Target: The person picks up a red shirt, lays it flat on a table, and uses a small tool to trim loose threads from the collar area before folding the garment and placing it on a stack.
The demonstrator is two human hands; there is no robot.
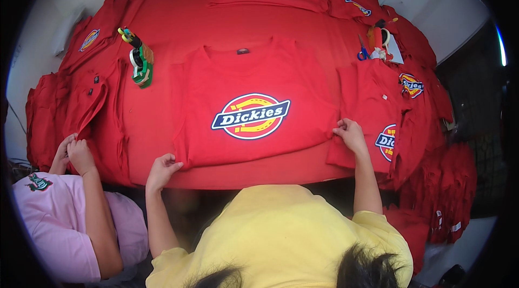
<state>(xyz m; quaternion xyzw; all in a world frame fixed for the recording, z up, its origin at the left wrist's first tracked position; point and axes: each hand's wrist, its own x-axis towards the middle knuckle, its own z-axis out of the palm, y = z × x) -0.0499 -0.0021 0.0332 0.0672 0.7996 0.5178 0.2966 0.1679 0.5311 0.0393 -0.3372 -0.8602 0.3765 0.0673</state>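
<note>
A red T-shirt point(259, 80) lies face up on the red-covered table in front of me, its lower part folded under. Across its chest is an oval printed logo in blue, white and yellow. My left hand point(163, 171) pinches the near left corner of the T-shirt. At the near right edge, my right hand point(351, 134) grips the cloth between thumb and fingers. The collar, with a small dark label inside, points away from me.
Left of me, a person in a pink shirt handles red garments point(89, 104) with both hands. A green tape dispenser point(141, 66) holding markers stands beyond them. Folded red shirts point(373, 107) are stacked at right, near blue-handled scissors point(363, 50). More shirts point(270, 1) lie at the far edge.
</note>
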